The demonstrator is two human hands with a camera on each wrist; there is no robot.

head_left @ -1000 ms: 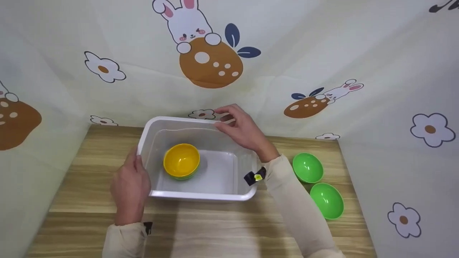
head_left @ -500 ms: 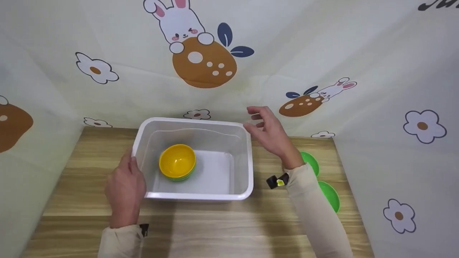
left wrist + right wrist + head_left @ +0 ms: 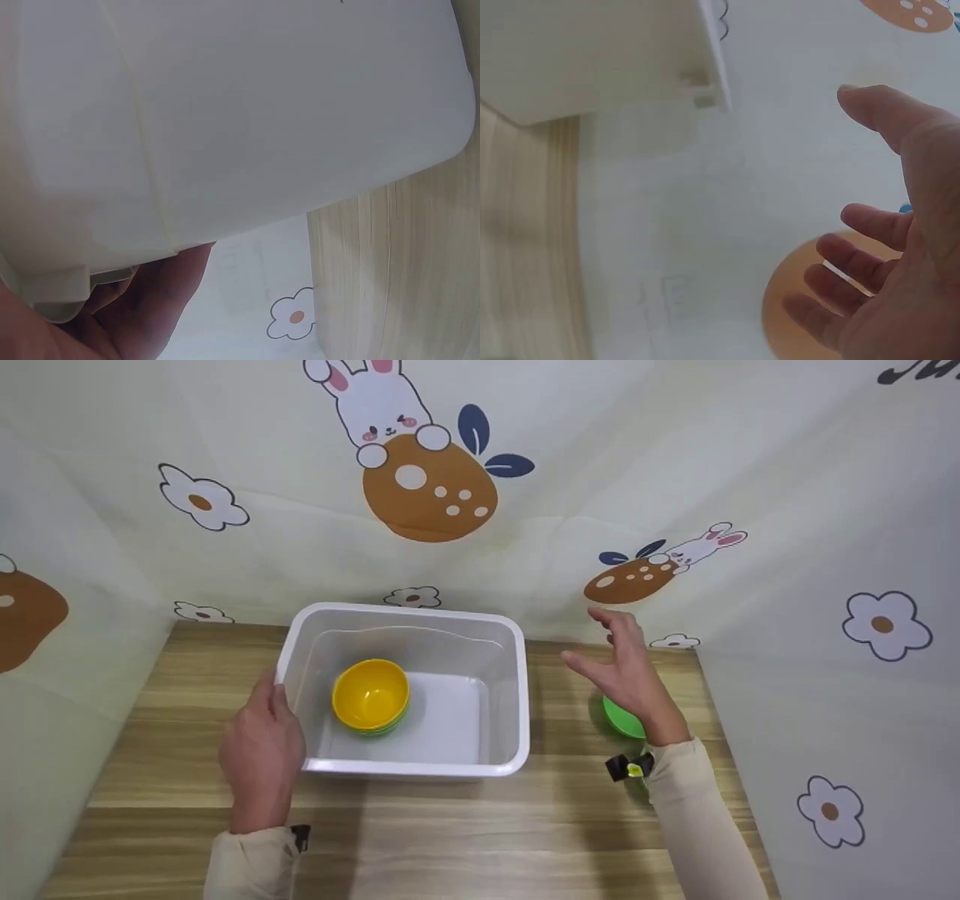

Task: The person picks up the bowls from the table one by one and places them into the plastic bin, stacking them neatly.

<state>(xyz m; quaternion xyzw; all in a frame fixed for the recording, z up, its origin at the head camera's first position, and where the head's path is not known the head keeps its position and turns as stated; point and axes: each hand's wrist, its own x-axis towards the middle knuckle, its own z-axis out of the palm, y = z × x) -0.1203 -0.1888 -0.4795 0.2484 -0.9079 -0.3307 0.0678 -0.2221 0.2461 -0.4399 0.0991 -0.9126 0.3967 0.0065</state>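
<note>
A white plastic tub (image 3: 521, 697) stands on the table, with a yellow bowl (image 3: 371, 694) stacked on green inside its left half. My left hand (image 3: 262, 750) grips the tub's left rim; in the left wrist view its fingers (image 3: 169, 292) curl up under the rim beside the outer wall. To the right of the tub, my right hand (image 3: 626, 667) is in the air, thumb and fingers spread, holding nothing. Below it in the head view, a green bowl (image 3: 621, 720) is partly covered by the hand. A second green bowl (image 3: 637, 790) is almost hidden behind the wrist and sleeve.
The wood-grain table (image 3: 442, 840) ends at a pale curtain (image 3: 555, 555) printed with rabbits and flowers, which rises behind the tub and on both sides. A black strap with a yellow-green piece (image 3: 630, 766) is on the right wrist.
My right hand has left the tub's back right rim and moved right and down over the green bowls. My left hand keeps its grip, and the tub stays put.
</note>
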